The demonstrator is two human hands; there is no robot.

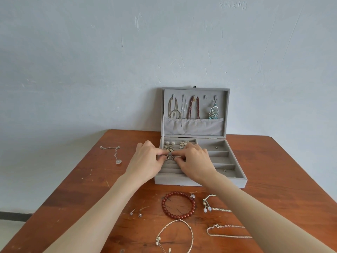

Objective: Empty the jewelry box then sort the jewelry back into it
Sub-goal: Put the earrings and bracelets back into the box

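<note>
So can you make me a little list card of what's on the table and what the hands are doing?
place: brown wooden table by a pale wall
box: grey jewelry box, lid open and upright
in lid: necklaces hanging, dangly earring
in tray: pearl earrings in the ring rolls
left hand: fingers at a small piece in the ring rolls
right hand: fingers there too
on table, near: red bead bracelet, two stud earrings, silver chains
on table, left: pendant necklace
</note>
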